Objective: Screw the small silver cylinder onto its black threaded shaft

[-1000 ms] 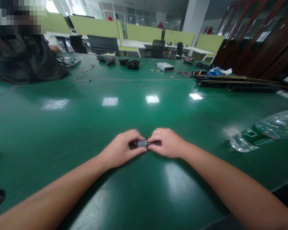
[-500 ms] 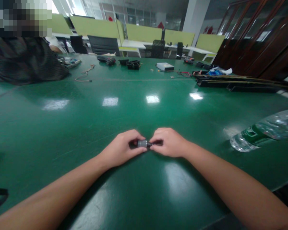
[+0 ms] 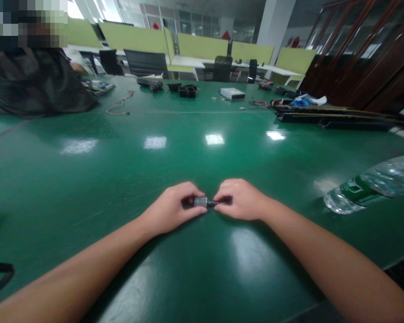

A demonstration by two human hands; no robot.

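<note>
Between thumb and fingers of my left hand (image 3: 175,207) is a small grey cylinder (image 3: 200,202), lying sideways just above or on the green tabletop (image 3: 188,157). A thin dark ridged piece (image 3: 210,203) extends from its right end. My right hand (image 3: 240,199) pinches this dark piece, with the fingertips a short way from the cylinder's end. The cylinder's left end and most of the dark piece are hidden by my fingers. I cannot tell whether the two pieces are joined.
A clear water bottle (image 3: 363,190) with a green label lies at the right. Across the back are a dark bag (image 3: 37,85), a cable (image 3: 117,107), black parts (image 3: 187,91), a grey box (image 3: 232,93) and long black strips (image 3: 336,117). A dark strap (image 3: 0,276) shows at lower left.
My right hand has shifted slightly to the right, and more of the dark piece shows between my hands. My left hand keeps its pinch on the grey cylinder.
</note>
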